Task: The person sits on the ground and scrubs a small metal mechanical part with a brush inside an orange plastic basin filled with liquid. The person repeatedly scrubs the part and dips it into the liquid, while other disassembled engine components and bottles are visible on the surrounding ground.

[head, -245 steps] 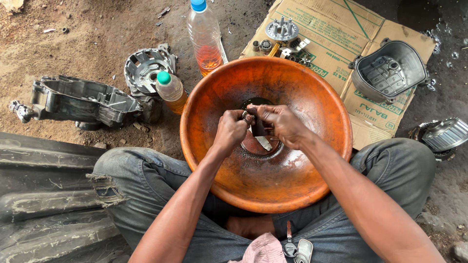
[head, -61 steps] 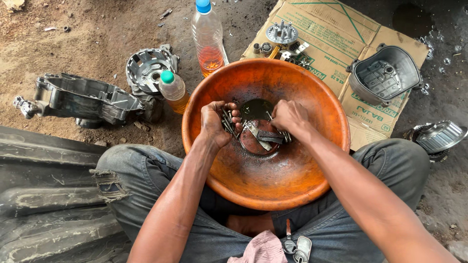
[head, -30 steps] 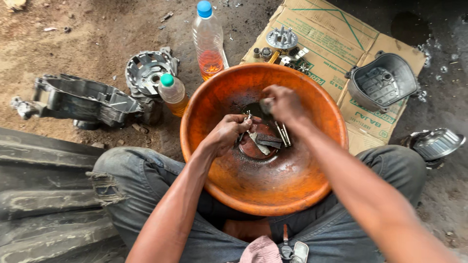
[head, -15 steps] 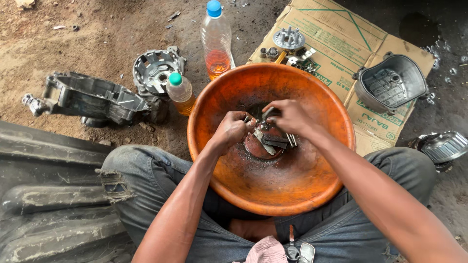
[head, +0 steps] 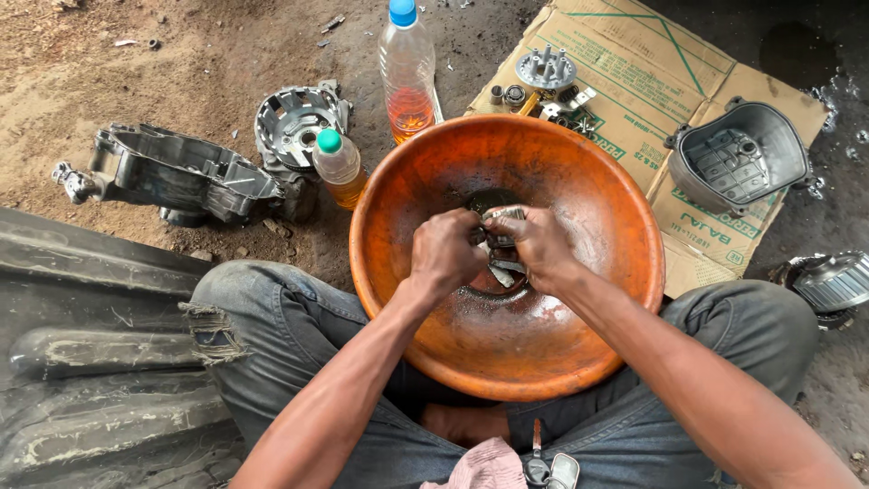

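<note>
**Hands meet over metal parts in the basin**

Hands are low in the orange basin [head: 579,362] now, both knuckles-up at its centre. The left hand [head: 445,255] is curled tight, fingers folded under; it looks clamped on the metal parts [head: 503,244], though what exactly sits inside the fist is hidden. The right hand [head: 540,246] closes over the same bundle from the other side, thumb and fingers pinching a grey piece that pokes up between the two hands. So the parts lie straight between the hands, right at the fingertips, above the dark pool at the basin's bottom. Their long axis I cannot tell, too much is covered. Neither hand is nearer; both are touching.

Count around the basin: two bottles, a tall bottle [head: 407,72] with a blue cap and orange liquid, and a small bottle [head: 338,167] with a green cap just left of the rim. One flattened cardboard [head: 688,81] sheet behind, carrying a cluster of small pieces and one grey cover [head: 738,163]. One long casing [head: 172,177] and one round housing [head: 294,122] on the dirt to the left. One ribbed round part [head: 833,282] at the far right.
</note>
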